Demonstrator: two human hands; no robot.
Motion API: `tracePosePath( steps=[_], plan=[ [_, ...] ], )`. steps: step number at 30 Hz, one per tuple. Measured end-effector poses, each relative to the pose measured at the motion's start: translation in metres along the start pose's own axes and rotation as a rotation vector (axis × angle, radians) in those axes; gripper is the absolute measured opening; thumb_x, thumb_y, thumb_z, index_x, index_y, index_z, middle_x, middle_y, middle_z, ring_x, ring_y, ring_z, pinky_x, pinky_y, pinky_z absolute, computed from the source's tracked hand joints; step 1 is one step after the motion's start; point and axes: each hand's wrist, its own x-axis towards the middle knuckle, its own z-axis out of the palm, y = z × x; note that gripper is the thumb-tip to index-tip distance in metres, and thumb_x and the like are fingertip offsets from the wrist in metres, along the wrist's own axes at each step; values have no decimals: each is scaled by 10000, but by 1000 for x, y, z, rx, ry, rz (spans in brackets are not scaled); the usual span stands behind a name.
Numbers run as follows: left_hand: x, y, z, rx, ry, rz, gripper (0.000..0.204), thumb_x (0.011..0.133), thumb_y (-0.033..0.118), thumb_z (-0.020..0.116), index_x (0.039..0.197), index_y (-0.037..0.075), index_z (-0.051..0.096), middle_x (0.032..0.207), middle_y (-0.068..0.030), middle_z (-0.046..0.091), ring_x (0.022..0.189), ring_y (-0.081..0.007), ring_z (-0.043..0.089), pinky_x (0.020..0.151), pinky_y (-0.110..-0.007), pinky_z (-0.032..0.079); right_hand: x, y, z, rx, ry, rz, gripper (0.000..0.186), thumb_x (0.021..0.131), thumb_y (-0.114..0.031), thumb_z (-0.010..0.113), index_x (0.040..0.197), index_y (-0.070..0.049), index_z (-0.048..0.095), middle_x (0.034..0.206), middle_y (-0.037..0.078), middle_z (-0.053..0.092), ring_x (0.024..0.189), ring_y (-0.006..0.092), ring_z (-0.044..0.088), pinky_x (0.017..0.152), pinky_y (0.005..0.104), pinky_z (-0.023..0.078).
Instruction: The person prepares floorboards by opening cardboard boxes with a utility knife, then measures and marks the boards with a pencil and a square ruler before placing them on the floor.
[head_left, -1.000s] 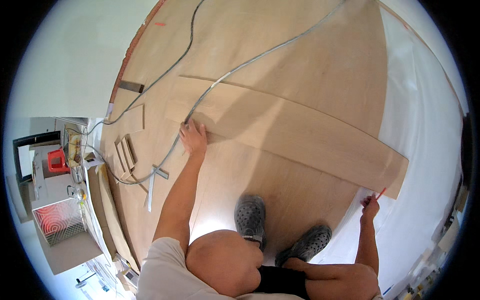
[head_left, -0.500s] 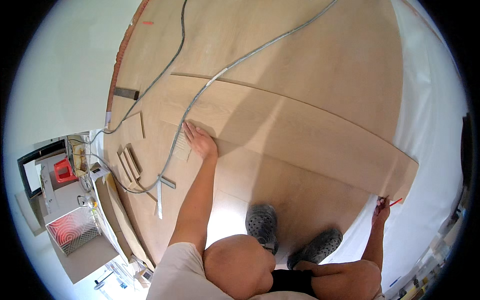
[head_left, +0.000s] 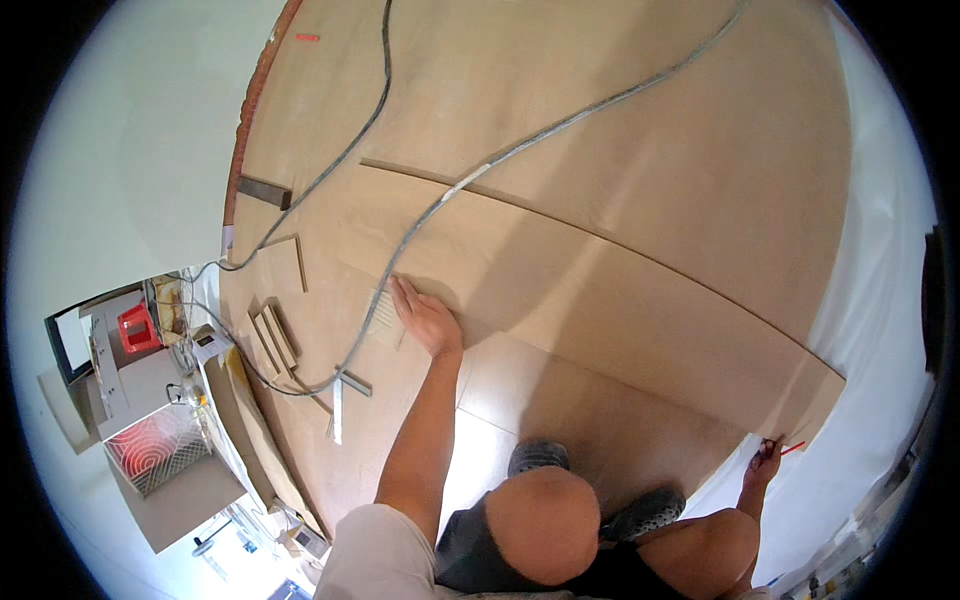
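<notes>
A long light wood-look floorboard (head_left: 600,300) lies loose across the laid floor. My left hand (head_left: 430,322) presses on its near edge toward the left, fingers stretched out and flat, next to a grey cable (head_left: 405,240). Partly under that cable, a small ribbed pale piece (head_left: 383,318) lies beside the fingertips. At the board's near right corner, my right hand (head_left: 766,462) is closed around a red pencil (head_left: 792,447), whose red shaft sticks out to the right. The pencil's tip is hidden by the fingers.
A try square (head_left: 340,405), several narrow offcuts (head_left: 275,335) and a dark block (head_left: 264,192) lie to the left. A second cable (head_left: 340,155) runs along the far left. White sheeting (head_left: 880,280) borders the floor on the right. A red stool (head_left: 138,328) stands at far left.
The view has shifted, so the board and hands appear lower. My knees now hide more of the shoes. Both hands keep their places on the board, the right still holding the pencil.
</notes>
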Motion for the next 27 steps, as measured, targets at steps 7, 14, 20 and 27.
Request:
tracePosePath(
  steps=[7,14,20,27],
  plan=[
    [-4,-5,1,1,-4,34,478,1028,115,365,1453,-99,402,1569,-248,323,1445,-394,326,1207,-433,279,-7,-3,6,-25,-3,-27,256,992,-389,633,862,-170,611,674,-72,568,490,24,450,323,202,212],
    [-1,-6,-5,51,-39,29,486,1056,158,314,1453,-110,391,1581,-240,307,1459,-385,304,1220,-421,256,-11,-1,20,-42,112,-24,267,989,-396,636,873,-156,613,688,-59,572,474,31,425,321,203,210],
    [5,-37,8,16,8,81,485,1055,160,347,1487,-59,373,1597,-210,298,1470,-317,313,1219,-411,263,22,11,-46,102,-313,-32,172,1034,-287,561,1060,-130,628,783,-41,570,658,53,514,550,181,438],
    [-2,5,2,-6,-44,-27,501,1060,159,266,1502,-64,341,1575,-223,337,1456,-348,341,1225,-410,271,8,8,10,27,18,-146,304,990,-392,636,829,-145,559,651,-34,552,494,69,468,394,214,333]
  ],
)
